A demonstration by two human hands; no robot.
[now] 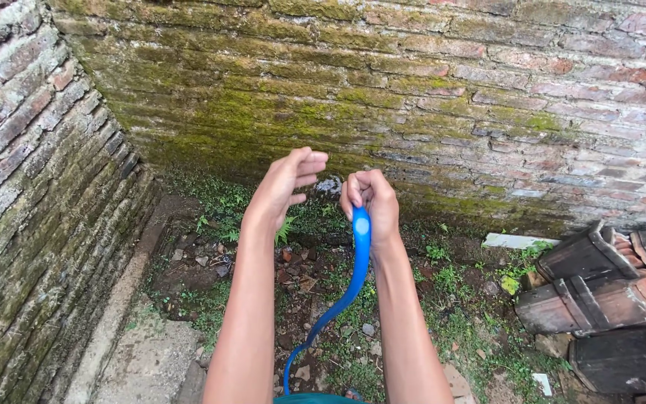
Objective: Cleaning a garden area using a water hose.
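Mossy brick walls (383, 97) corner weedy ground where the right hand (371, 203) grips a blue hose (353, 273), the left hand (285, 183) open beside it, tiles (600, 299) stacked rightward.

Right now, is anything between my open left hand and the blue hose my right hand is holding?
Nothing visible. The left hand is open beside the right hand, which grips the blue hose near its end. Only open air separates them; the mossy brick wall stands behind both.
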